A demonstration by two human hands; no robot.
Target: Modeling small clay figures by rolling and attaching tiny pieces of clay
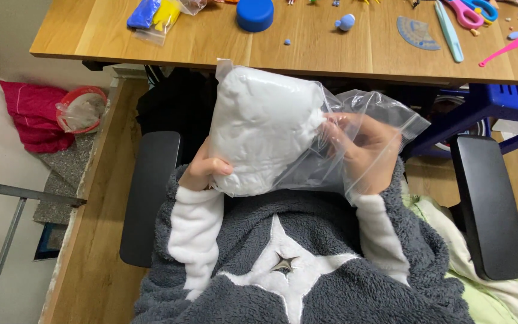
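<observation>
Setting: a wooden desk (331,51) runs across the top of the view, seen from above by a person seated in a chair with black armrests (490,204), wearing a fluffy grey and white top.
Left hand: the left hand (205,171) is clenched on the lower left edge of a clear plastic bag (361,120), thumb pressed against the white mass inside.
Right hand: the right hand (364,153) is inside or behind the loose, open end of the bag, fingers pinching the film next to the white mass; the plastic blurs the exact grip.
Held thing: a large lump of white clay (262,129) fills the left part of the bag, held up over the lap, just below the desk's near edge.
On the desk: a blue round lid (255,13), a small bag with blue and yellow clay (154,15), a small blue clay ball (345,22), pink and blue scissors (472,11), a pale blue modelling tool (449,30), a pink modelling tool (505,49) and a blue protractor (416,33).
Floor, left: a pink cloth (34,114) with a roll of tape in plastic wrap (82,109) beside it.
</observation>
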